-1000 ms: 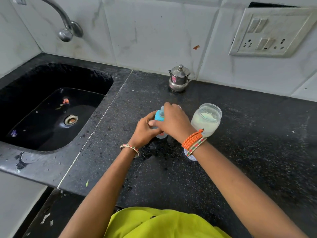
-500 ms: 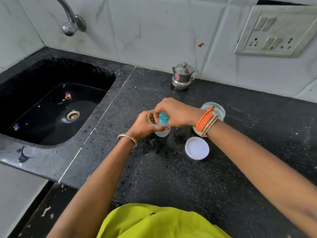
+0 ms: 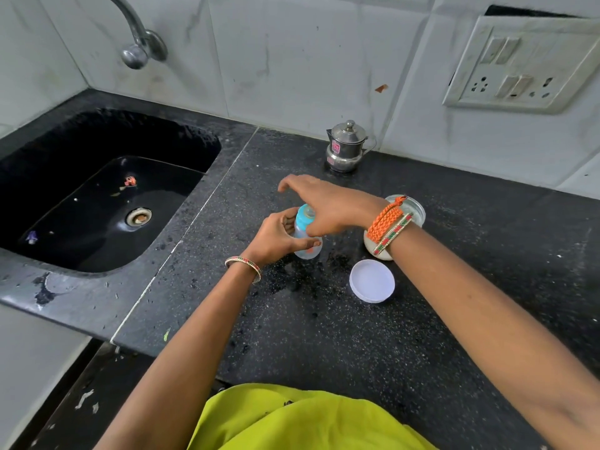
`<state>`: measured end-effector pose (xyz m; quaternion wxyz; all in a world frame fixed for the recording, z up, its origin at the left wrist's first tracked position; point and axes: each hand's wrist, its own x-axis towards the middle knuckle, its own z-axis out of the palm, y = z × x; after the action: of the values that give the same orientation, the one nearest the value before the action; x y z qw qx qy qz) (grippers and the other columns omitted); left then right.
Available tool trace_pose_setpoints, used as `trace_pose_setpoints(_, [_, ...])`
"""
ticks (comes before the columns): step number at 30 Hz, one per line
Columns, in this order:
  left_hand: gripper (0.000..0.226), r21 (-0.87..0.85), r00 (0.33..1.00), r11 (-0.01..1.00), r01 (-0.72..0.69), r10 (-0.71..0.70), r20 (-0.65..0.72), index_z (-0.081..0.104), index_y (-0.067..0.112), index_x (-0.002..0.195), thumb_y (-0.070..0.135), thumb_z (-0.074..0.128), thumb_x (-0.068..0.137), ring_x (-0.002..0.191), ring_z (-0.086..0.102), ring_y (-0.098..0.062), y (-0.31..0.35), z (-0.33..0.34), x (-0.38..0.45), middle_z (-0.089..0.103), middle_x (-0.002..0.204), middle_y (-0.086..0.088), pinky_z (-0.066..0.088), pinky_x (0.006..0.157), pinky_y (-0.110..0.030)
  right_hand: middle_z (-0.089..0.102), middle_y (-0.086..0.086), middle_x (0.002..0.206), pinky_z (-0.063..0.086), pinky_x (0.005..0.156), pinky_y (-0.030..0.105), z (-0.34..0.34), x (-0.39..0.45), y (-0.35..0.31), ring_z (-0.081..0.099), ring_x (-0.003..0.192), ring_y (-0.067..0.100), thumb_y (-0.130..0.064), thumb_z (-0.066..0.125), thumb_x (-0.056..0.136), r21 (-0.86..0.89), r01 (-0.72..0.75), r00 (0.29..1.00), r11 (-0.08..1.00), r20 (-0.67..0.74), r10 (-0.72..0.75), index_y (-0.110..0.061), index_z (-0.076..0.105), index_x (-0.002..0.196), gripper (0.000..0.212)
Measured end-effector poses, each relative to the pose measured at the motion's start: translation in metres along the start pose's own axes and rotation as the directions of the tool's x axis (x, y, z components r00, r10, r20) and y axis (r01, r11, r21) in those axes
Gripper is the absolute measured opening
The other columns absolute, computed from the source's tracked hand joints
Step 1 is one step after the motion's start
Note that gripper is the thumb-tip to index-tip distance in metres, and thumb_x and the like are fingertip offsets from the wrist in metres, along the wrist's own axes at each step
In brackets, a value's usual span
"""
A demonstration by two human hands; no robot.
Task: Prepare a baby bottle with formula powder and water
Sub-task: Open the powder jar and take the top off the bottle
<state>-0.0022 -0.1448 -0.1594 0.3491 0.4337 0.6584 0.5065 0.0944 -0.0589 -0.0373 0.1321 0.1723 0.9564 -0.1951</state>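
Observation:
A small clear baby bottle with a blue collar stands on the black counter. My left hand grips its body from the left. My right hand sits on top, thumb and palm on the blue collar, the other fingers lifted and spread. The teat is hidden under this hand. Behind my right wrist stands an open jar of white formula powder, partly hidden by my bangles. Its white lid lies flat on the counter in front of it.
A steel pot with a lid stands by the back wall. A black sink with a tap above it lies to the left. A switch and socket panel is on the wall at right.
My right hand has turned on the bottle's top and its fingers have lifted and spread. The view has shifted, so the white lid now shows in full.

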Motion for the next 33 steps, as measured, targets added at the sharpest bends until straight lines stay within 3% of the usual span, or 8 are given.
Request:
trace_pose_setpoints(2, [0.041, 0.023, 1.000, 1.000, -0.003, 0.003, -0.009, 0.062, 0.013, 0.106, 0.003, 0.080, 0.071, 0.066, 0.060, 0.008, 0.000, 0.001, 0.000, 0.068, 0.080, 0.016, 0.044, 0.065, -0.008, 0.041, 0.016, 0.136, 0.047, 0.092, 0.045, 0.005, 0.000, 0.000, 0.047, 0.121, 0.036, -0.030, 0.069, 0.079, -0.049, -0.076, 0.989, 0.996, -0.132, 0.069, -0.019, 0.023, 0.143, 0.079])
trace_pose_setpoints(4, [0.040, 0.041, 1.000, 0.999, -0.010, 0.011, -0.016, 0.062, 0.011, 0.106, -0.001, 0.077, 0.071, 0.059, 0.056, 0.009, 0.000, 0.002, 0.000, 0.065, 0.073, 0.019, 0.040, 0.060, -0.005, 0.049, 0.019, 0.127, 0.045, 0.082, 0.040, 0.010, 0.001, 0.002, 0.054, 0.113, 0.039, -0.041, 0.067, 0.082, -0.122, -0.161, 0.969, 0.979, -0.210, 0.133, -0.010, 0.033, 0.136, 0.071])
trace_pose_setpoints(7, [0.042, 0.008, 1.000, 1.000, 0.002, -0.002, -0.011, 0.062, 0.009, 0.107, 0.000, 0.080, 0.070, 0.080, 0.066, 0.003, 0.000, 0.001, -0.001, 0.070, 0.094, 0.006, 0.049, 0.075, -0.014, 0.052, 0.015, 0.118, 0.042, 0.072, 0.037, 0.012, 0.004, 0.004, 0.057, 0.105, 0.035, -0.018, 0.066, 0.084, -0.199, -0.103, 0.992, 0.975, -0.092, 0.086, -0.012, 0.047, 0.117, 0.039])
trace_pose_setpoints(12, [0.042, -0.004, 0.999, 0.999, 0.037, -0.037, -0.027, 0.063, 0.009, 0.106, 0.004, 0.082, 0.069, 0.082, 0.066, 0.001, 0.000, 0.001, 0.000, 0.070, 0.095, 0.004, 0.050, 0.075, -0.016, 0.052, 0.004, 0.101, 0.041, 0.058, 0.031, 0.002, 0.009, 0.010, 0.055, 0.085, 0.022, 0.005, 0.064, 0.074, -0.125, 0.070, 0.997, 0.990, -0.020, -0.074, -0.022, 0.055, 0.100, 0.039])
trace_pose_setpoints(16, [0.052, -0.063, 0.999, 0.998, 0.022, -0.023, -0.022, 0.060, 0.010, 0.115, 0.002, 0.081, 0.069, 0.098, 0.067, -0.006, -0.002, 0.002, 0.002, 0.070, 0.108, 0.000, 0.051, 0.088, -0.020, 0.058, 0.007, 0.109, 0.051, 0.072, 0.038, -0.011, 0.007, 0.023, 0.058, 0.087, 0.022, -0.015, 0.069, 0.073, 0.064, 0.075, 0.982, 0.995, -0.179, -0.062, -0.017, 0.051, 0.114, 0.045])
trace_pose_setpoints(21, [0.061, -0.074, 0.999, 0.997, 0.025, -0.027, -0.025, 0.055, 0.015, 0.122, 0.004, 0.082, 0.069, 0.104, 0.064, -0.002, -0.005, 0.005, -0.005, 0.067, 0.115, 0.003, 0.049, 0.092, -0.018, 0.056, 0.004, 0.103, 0.045, 0.070, 0.033, -0.014, 0.024, 0.043, 0.055, 0.082, 0.019, -0.029, 0.070, 0.081, 0.165, 0.033, 0.905, 0.986, -0.423, 0.040, -0.011, 0.046, 0.115, 0.045])
trace_pose_setpoints(26, [0.058, -0.088, 0.999, 0.995, 0.040, -0.042, -0.029, 0.055, 0.017, 0.119, 0.003, 0.081, 0.069, 0.102, 0.065, 0.001, -0.007, 0.005, -0.004, 0.066, 0.112, 0.008, 0.048, 0.088, -0.015, 0.062, 0.007, 0.116, 0.048, 0.086, 0.041, 0.019, 0.069, 0.061, 0.060, 0.101, 0.025, -0.026, 0.073, 0.077, 0.152, -0.037, 0.940, 0.988, -0.331, 0.086, -0.014, 0.055, 0.112, 0.040])
trace_pose_setpoints(33, [0.060, -0.108, 0.999, 0.993, 0.045, -0.047, -0.013, 0.054, 0.013, 0.122, 0.000, 0.080, 0.069, 0.104, 0.064, 0.000, -0.006, 0.004, -0.002, 0.065, 0.116, 0.006, 0.047, 0.094, -0.017, 0.054, 0.008, 0.132, 0.020, 0.107, 0.058, 0.040, 0.094, 0.073, 0.043, 0.126, 0.034, -0.040, 0.066, 0.083, -0.088, -0.107, 0.993, 0.990, -0.067, 0.102, -0.022, 0.046, 0.124, 0.049])
